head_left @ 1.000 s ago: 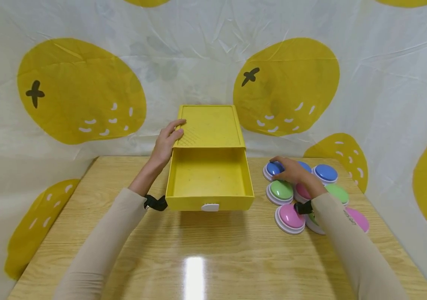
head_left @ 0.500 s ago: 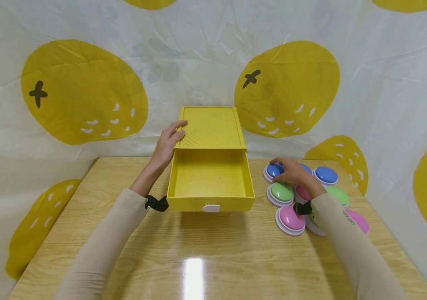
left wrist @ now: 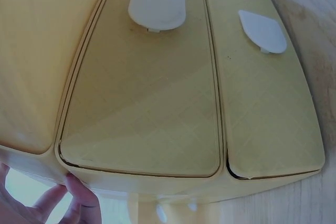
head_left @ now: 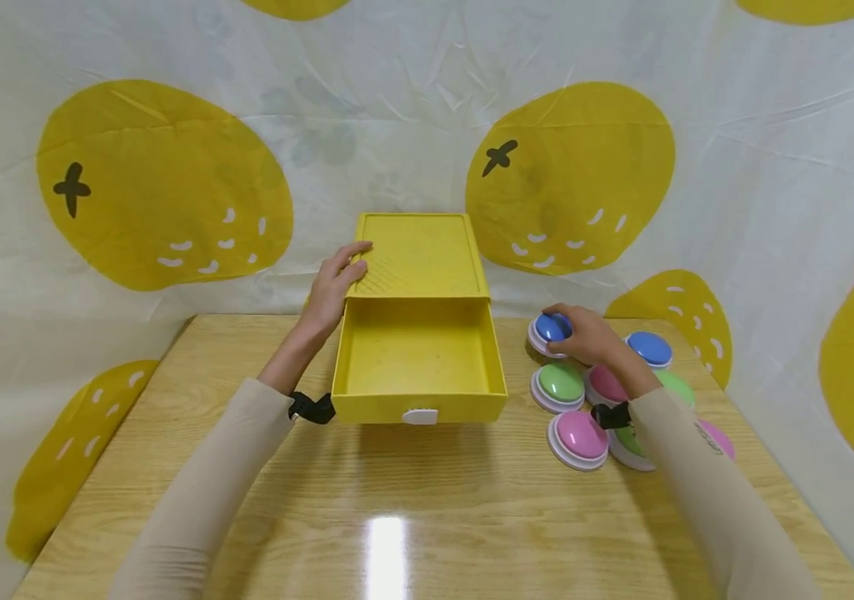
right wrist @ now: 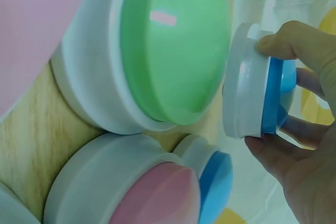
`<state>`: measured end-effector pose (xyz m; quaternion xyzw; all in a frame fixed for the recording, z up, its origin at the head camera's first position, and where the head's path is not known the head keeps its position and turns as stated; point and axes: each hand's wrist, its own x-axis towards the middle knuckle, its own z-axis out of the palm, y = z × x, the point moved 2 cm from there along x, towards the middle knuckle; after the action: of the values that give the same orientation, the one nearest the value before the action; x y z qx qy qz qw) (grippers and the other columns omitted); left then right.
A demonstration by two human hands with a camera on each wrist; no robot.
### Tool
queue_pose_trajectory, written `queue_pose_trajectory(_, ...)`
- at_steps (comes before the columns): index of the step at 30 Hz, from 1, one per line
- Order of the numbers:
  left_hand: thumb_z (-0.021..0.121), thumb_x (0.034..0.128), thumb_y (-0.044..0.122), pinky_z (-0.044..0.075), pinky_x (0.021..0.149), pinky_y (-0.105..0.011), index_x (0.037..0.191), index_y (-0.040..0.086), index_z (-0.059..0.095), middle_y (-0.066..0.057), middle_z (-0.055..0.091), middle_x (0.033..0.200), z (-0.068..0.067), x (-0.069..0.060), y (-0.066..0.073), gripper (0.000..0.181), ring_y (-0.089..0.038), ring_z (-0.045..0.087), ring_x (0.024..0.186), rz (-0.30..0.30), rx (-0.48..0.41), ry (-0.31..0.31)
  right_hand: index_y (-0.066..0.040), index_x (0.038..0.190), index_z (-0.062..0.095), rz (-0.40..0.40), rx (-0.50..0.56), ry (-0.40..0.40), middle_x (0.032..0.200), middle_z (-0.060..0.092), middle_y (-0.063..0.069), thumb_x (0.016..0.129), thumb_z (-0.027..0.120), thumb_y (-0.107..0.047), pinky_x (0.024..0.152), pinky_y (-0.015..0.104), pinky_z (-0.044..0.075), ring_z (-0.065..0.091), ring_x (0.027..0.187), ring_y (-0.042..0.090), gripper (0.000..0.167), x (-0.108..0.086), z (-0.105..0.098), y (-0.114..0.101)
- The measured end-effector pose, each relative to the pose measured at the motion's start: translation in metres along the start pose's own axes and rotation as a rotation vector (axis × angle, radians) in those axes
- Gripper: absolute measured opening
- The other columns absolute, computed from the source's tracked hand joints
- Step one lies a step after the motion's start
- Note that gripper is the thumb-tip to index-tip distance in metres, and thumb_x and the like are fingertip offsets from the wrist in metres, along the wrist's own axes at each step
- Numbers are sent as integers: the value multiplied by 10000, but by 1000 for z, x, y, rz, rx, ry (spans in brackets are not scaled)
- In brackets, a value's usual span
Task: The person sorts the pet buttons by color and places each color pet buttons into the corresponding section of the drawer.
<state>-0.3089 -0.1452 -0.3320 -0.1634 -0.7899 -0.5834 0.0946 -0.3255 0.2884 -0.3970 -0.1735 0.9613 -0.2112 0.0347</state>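
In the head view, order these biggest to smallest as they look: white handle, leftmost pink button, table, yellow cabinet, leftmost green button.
1. Table
2. Yellow cabinet
3. Leftmost pink button and leftmost green button: too close to rank; pink looks nearer the camera
4. White handle

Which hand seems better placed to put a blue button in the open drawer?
Probably the right hand: it holds a blue button near the open drawer. The left hand rests against the yellow cabinet.
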Motion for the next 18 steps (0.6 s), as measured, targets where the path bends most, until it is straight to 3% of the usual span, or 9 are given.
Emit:
queue_pose_trajectory(4, 446, 1096, 350, 277, 1200, -579, 1531, 157, 508, -105, 403, 1613, 0, 1, -2, 480, -343, 322, 1457, 1, -7, -4, -27, 1496, 496, 20, 12, 6, 1465, 542, 276, 903, 787, -215, 1129, 654, 386, 506, 1315, 459, 686, -1, -2, -3)
queue_pose_trajectory(18, 446, 1097, 335, 298, 1178, -569, 1523, 131, 515, -121, 431, 1593, -1, 1, -1, 478, -343, 362, 1402, 15, -2, 8, -25, 1467, 540, -75, -33, 102, 1455, 563, 264, 892, 801, -249, 1096, 647, 416, 527, 1293, 458, 670, -6, -21, -27)
